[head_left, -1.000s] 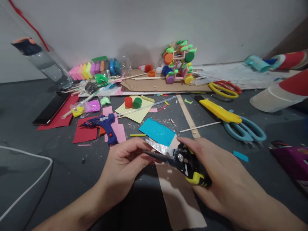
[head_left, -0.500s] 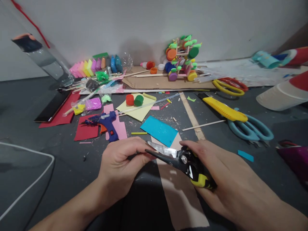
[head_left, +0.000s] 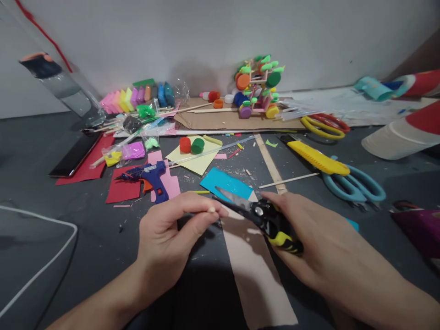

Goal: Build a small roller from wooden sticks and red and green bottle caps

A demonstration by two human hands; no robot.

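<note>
My left hand pinches a small pale stick piece between thumb and forefinger; only its tip shows, the rest is hidden by the fingers. In my right hand is a pair of black and yellow pruning shears, their blades parted and pointing left. The blade tips are just right of my left fingertips, with nothing visible between them. Beneath both hands lies a long pale strip of card. A blue paper piece is just beyond the blades.
A blue glue gun rests at left on red and pink paper. Red and green caps stand on yellow paper. At right lie a yellow utility knife and blue-handled scissors. A colourful wheel-like model stands at the back.
The shears' blades have moved off my left fingertips, slightly up and to the right. My left hand has turned a little, so the pale stick tip now shows.
</note>
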